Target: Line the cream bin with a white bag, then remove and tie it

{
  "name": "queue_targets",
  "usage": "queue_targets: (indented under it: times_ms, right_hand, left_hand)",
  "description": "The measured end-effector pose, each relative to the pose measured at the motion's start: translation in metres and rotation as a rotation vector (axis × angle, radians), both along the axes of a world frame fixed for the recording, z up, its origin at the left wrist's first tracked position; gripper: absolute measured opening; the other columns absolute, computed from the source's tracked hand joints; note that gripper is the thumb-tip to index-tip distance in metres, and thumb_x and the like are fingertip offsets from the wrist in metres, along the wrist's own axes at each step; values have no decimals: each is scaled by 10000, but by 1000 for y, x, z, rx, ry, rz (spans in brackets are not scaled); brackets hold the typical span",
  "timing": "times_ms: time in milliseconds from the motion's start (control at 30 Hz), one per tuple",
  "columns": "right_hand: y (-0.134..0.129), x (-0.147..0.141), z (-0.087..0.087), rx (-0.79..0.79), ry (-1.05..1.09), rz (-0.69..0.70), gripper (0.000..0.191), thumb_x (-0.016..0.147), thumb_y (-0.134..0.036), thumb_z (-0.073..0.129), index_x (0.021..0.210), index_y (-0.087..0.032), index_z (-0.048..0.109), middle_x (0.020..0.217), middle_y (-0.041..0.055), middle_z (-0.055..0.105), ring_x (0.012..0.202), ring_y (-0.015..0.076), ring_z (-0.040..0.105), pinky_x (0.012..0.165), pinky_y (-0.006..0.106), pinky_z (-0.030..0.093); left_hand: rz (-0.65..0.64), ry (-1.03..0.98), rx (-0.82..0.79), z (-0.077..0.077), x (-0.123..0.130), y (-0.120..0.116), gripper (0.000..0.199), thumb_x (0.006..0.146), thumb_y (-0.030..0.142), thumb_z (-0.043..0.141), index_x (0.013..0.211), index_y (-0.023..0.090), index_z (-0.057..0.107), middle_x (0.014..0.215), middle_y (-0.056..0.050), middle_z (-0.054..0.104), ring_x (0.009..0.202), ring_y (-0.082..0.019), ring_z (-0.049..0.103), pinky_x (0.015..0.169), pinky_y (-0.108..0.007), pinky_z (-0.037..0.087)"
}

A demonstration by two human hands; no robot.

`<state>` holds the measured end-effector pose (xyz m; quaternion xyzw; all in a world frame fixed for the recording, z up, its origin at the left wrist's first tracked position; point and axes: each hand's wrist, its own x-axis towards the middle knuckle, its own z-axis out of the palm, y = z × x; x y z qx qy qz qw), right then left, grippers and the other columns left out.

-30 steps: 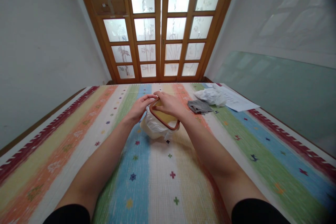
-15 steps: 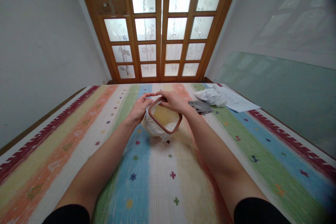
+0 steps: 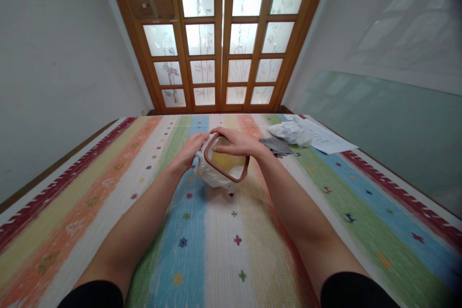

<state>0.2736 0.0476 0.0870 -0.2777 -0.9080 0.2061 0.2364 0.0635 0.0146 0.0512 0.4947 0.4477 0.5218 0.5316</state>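
On the left, the left hand (image 3: 193,150) curves against the left side of a small container (image 3: 228,161), touching the thin white plastic (image 3: 212,174) wrapped round its outside; its fingertips are partly hidden, so whether they pinch or merely brace I cannot tell. The container is between both hands, around the middle of the striped surface (image 3: 220,250), and to handle it well the left hand should hold it steady while the plastic is worked a little at a time, with light fingers (thin film tears easily) and even tension along the brown rim (image 3: 218,169). Its rounded-square mouth faces up and somewhat to the right, the body seeming tipped that way; the long axis appears to run from the base, low on the left, up to the mouth, though foreshortening leaves this uncertain. The right hand (image 3: 236,142) grasps the rim's far edge, fingers over it and thumb across the mouth. Further right lie a grey cloth (image 3: 276,146), a crumpled white bundle (image 3: 291,132) and a printed sheet (image 3: 331,140)
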Motion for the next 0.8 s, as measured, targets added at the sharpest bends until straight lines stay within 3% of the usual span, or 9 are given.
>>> queue_targets:
  times_ms: [100, 233, 400, 500, 600, 800]
  right_hand:
    - [-1, 0, 0, -30, 14, -9, 604, 907, -472, 727, 1444, -241, 575, 1432, 120, 648, 1308, 288, 618, 1134, 459, 457]
    - [2, 0, -2, 12, 56, 12, 585, 884, -439, 749, 1415, -245, 596, 1416, 117, 642, 1314, 292, 602, 1154, 481, 448]
    - [2, -2, 2, 11, 238, 135, 300, 945, -353, 639, 1216, -225, 660, 1292, 93, 667, 1230, 242, 626, 1078, 424, 510]
    - [2, -4, 4, -26, 282, 102, 199, 985, -328, 557, 1107, -226, 677, 1187, 70, 704, 1142, 219, 654, 1015, 397, 538]
    - [1, -7, 2, -26, 281, 53, 203, 975, -309, 562, 1111, -228, 688, 1140, 59, 723, 1084, 214, 670, 984, 381, 541]
    - [-2, -13, 0, 69, 231, 18, 197, 953, -297, 592, 1091, -227, 715, 1112, 61, 730, 1045, 221, 663, 947, 361, 518]
  left_hand:
    - [-92, 3, 5, 1, -1, -2, 316, 799, 450, 802, 848, 150, 716, 780, -33, 704, 665, -146, 606, 600, -256, 422]
    - [-117, -35, 27, 4, 1, -4, 299, 786, 426, 814, 781, 161, 677, 652, 15, 609, 560, -107, 505, 543, -246, 340]
    - [-50, -80, 53, 3, 0, -2, 306, 788, 412, 797, 735, 175, 611, 624, 39, 546, 535, -90, 434, 527, -241, 303]
    - [-54, -95, 44, 0, -2, 0, 305, 786, 409, 798, 738, 172, 611, 641, 29, 565, 551, -96, 457, 537, -242, 326]
    - [-88, -112, 29, -1, -3, 1, 308, 791, 424, 802, 771, 166, 635, 673, 11, 605, 578, -110, 505, 553, -243, 357]
    - [-76, -100, 46, -3, -4, 3, 292, 795, 409, 800, 760, 156, 657, 688, -1, 630, 593, -115, 523, 563, -245, 369]
